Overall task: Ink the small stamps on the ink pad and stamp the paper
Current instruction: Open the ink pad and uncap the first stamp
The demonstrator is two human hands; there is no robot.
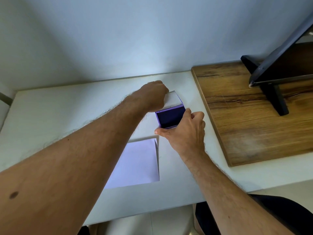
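Note:
A purple ink pad lies open on the white table, its dark inked face showing. Its white lid is tipped back behind it. My left hand reaches across and holds the lid at its far left edge, fingers curled. My right hand grips the pad's base from the right and front, thumb along the near edge. A sheet of white paper lies nearer to me, partly under my left forearm. No stamps are in sight.
A wooden board lies on the table to the right, carrying a dark screen on a black stand. A pale wall rises right behind the table. The table's front edge runs just below the paper.

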